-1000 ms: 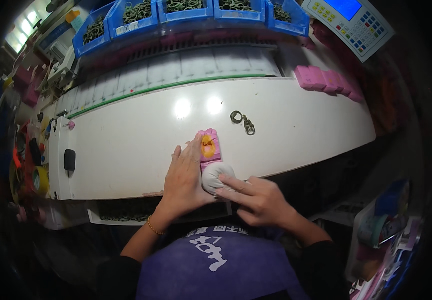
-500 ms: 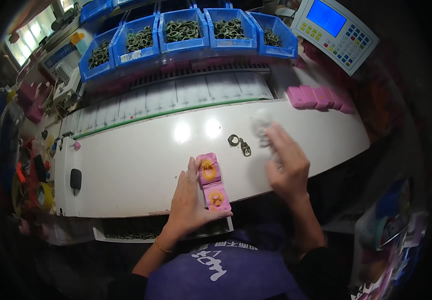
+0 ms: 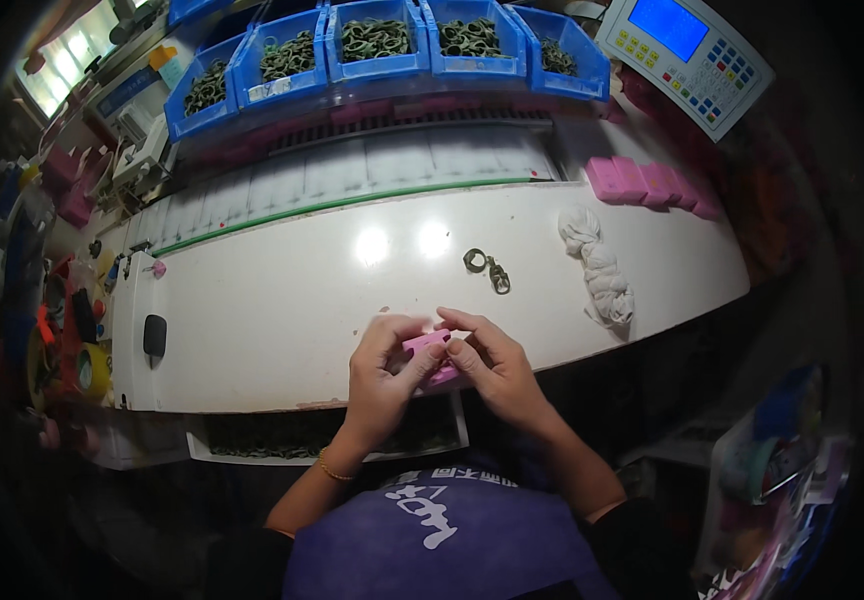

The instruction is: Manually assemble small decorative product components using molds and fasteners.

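Note:
At the near edge of the white table, my left hand (image 3: 380,372) and my right hand (image 3: 500,368) close around a pink rubber-like mold (image 3: 426,341). Thumbs of both hands press on its near side, and the fingers wrap over the far side. Its inner faces are hidden. Just beyond my hands lie a dark green ring-shaped piece (image 3: 475,261) and a dark green clasp-like piece (image 3: 499,278). A knotted white cloth bundle (image 3: 604,280) rests farther right, untouched.
Blue bins (image 3: 380,68) of dark green ring pieces line the back. Several pink blocks (image 3: 642,184) sit at the back right beside a control panel (image 3: 687,60) with a blue screen. Under the table edge, a drawer (image 3: 195,446) holds more dark pieces.
The mold lay opened out under my left hand and is now folded together between both hands. My right hand has let go of the white cloth bundle and come left onto the mold.

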Motion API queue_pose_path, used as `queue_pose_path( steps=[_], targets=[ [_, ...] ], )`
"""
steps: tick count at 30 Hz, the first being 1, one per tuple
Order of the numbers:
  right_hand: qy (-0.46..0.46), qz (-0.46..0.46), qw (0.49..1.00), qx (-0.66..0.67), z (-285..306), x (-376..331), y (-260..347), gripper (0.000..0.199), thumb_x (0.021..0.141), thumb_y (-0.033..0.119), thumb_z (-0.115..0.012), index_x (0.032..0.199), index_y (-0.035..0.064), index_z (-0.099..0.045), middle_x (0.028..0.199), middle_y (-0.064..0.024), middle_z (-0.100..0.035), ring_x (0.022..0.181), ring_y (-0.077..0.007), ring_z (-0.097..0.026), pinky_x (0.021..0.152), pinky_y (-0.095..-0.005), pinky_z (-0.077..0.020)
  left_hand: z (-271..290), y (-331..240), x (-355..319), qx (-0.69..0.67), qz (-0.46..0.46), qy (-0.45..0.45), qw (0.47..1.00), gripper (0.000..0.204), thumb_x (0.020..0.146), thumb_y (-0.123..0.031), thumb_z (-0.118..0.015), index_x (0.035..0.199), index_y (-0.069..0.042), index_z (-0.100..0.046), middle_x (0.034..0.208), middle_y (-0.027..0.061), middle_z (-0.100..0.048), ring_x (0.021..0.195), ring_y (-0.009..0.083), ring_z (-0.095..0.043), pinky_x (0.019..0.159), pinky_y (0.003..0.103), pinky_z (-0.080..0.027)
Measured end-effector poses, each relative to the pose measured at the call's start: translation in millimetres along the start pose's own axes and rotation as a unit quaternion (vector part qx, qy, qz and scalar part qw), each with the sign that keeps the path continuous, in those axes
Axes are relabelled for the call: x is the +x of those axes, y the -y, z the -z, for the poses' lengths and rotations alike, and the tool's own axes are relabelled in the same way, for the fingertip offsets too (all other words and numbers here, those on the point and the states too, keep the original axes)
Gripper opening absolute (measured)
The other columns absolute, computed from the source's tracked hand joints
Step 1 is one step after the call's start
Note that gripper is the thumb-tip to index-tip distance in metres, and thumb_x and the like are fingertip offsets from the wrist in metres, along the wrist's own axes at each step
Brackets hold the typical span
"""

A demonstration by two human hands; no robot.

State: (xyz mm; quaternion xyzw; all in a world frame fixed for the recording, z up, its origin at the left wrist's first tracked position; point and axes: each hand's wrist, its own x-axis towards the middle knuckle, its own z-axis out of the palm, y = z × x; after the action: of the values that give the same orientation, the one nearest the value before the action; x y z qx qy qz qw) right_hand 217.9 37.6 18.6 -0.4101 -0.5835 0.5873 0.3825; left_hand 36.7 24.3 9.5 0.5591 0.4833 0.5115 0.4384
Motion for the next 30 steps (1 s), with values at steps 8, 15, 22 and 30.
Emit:
queue_pose_path(
  steps=[8, 15, 22, 30],
  targets=[
    [0.078, 0.062, 0.995, -0.021, 10.6, 1.5, 5.4, 0.039, 0.099, 0.018, -0.063, 0.135, 0.0036, -0.056, 0.124, -0.0098, -0.058, 0.106, -0.0163, -0.063, 0.089, -0.0295, -0.0524, 3.2, 0.5, -2.5, 0.000, 0.071, 0.022, 0.997, 0.020, 0.093, -0.023, -0.072, 0.103, -0.006, -0.074, 0.091, 0.0042, -0.068, 0.091, 0.0149, -0.056, 0.085, 0.032, -0.046],
    [0.088, 0.051, 0.994, 0.033, 5.0, -0.2, 0.0, 0.036, 0.096, 0.004, -0.064, 0.130, 0.0022, -0.053, 0.123, -0.0085, -0.057, 0.110, -0.0153, -0.059, 0.096, -0.0302, -0.0496, -0.8, 2.5, -2.3, -0.073, 0.128, 0.017, 0.989, 0.022, 0.095, -0.028, -0.070, 0.098, -0.007, -0.076, 0.085, 0.0032, -0.067, 0.085, 0.0135, -0.051, 0.077, 0.029, -0.044],
    [-0.026, 0.118, 0.992, -0.046, -6.4, -3.7, -15.7, 0.030, 0.100, 0.022, -0.063, 0.123, 0.0029, -0.058, 0.114, -0.0093, -0.059, 0.099, -0.0171, -0.061, 0.087, -0.0296, -0.0498, 1.1, 9.0, -5.6, -0.033, 0.093, 0.046, 0.994, 0.023, 0.093, -0.025, -0.072, 0.106, -0.006, -0.072, 0.091, 0.0056, -0.063, 0.085, 0.0153, -0.055, 0.077, 0.030, -0.046],
    [0.016, 0.129, 0.991, 0.021, -6.5, -2.2, -19.6, 0.035, 0.098, 0.025, -0.066, 0.122, 0.0018, -0.058, 0.115, -0.0092, -0.057, 0.102, -0.0166, -0.060, 0.088, -0.0308, -0.0508, 4.4, 18.8, -19.2, 0.015, 0.005, 0.047, 0.999, 0.033, 0.085, -0.015, -0.080, 0.113, -0.005, -0.066, 0.096, 0.0056, -0.061, 0.089, 0.0151, -0.061, 0.077, 0.028, -0.051]
  ],
)
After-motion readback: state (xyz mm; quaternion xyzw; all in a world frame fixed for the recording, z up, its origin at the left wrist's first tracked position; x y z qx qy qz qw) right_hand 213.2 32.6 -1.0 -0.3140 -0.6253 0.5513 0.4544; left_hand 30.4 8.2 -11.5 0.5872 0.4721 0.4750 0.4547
